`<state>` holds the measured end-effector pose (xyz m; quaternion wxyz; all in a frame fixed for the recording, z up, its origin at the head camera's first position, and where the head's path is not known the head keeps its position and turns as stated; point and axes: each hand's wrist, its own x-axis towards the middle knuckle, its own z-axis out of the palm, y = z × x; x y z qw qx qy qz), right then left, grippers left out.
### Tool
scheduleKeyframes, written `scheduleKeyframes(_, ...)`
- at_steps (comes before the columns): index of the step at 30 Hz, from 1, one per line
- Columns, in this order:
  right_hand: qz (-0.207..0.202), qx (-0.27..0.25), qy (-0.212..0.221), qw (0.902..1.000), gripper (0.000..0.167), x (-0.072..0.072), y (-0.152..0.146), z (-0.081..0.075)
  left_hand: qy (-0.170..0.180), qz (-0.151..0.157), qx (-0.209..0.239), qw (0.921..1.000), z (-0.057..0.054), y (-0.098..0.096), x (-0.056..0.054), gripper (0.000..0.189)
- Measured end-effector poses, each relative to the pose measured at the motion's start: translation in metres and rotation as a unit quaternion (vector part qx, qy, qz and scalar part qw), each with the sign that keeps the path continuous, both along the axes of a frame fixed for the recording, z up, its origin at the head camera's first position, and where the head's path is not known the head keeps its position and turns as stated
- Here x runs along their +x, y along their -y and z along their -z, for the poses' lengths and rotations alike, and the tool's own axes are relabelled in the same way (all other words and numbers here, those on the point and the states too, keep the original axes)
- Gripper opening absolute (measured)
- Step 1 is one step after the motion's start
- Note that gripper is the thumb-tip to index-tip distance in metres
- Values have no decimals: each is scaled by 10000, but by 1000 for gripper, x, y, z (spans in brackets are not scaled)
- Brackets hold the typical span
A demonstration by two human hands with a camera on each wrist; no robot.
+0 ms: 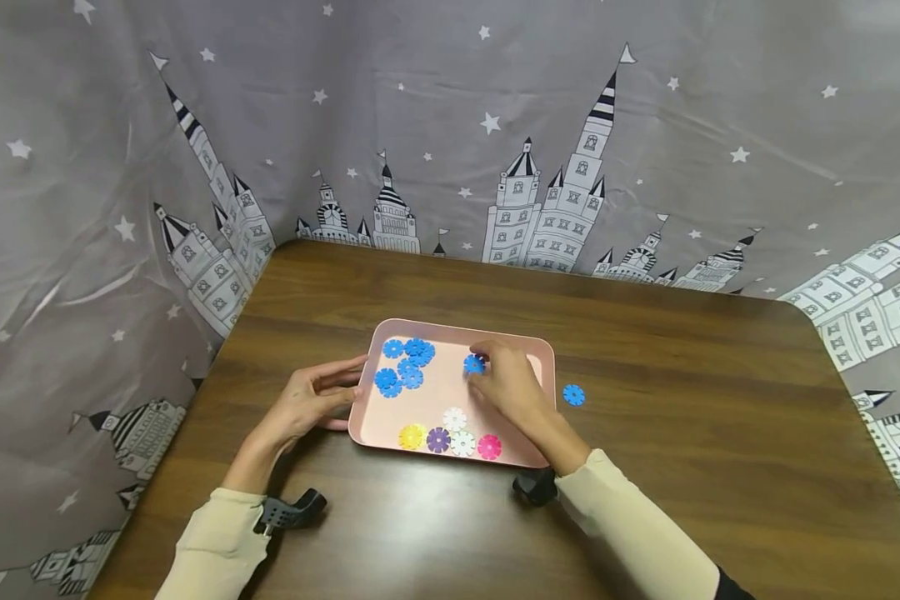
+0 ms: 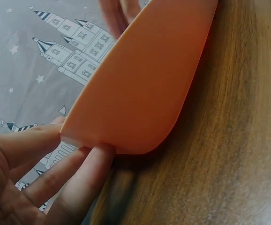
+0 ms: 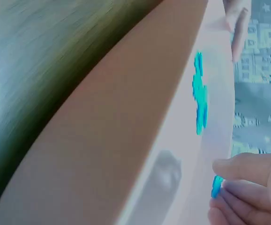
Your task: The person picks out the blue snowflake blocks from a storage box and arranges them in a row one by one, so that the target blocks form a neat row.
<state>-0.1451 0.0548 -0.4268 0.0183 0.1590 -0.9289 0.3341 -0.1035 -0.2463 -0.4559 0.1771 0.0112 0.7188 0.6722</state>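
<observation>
A pink rectangular tray lies on the table with several notched plastic discs in it. Blue discs are grouped at its left end. Along the near side are a yellow disc, a purple disc, two white discs and a pink disc. My left hand touches the tray's left end from outside, its fingers spread and fairly straight against the wall. Over the tray's right half, my right hand pinches a blue disc between thumb and fingers.
One more blue disc lies on the brown wooden table, just right of the tray. A grey curtain printed with castles and stars hangs behind the table. A dark wrist camera sticks out from the left sleeve.
</observation>
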Motion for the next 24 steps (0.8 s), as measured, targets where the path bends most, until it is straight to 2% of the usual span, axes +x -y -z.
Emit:
scheduleKeyframes(4, 103, 118, -505, 9986, 34, 4, -28, -4, -5, -8, -52, 10000, 0, -2, 0, 59)
scheduleKeyframes(10, 520, -15, -702, 9962, 39, 12, -75, -11, -45, 2, -84, 10000, -2, -4, 0, 60)
scheduleKeyframes(16, 983, -139, -577, 9934, 36, 21, -115, -6, -51, -1, -134, 9999, -1, -3, 1, 61)
scheduleKeyframes(24, 1371, 175, -145, 9903, 36, 32, -154, 13, -5, -37, -320, 9995, 0, -6, -1, 62)
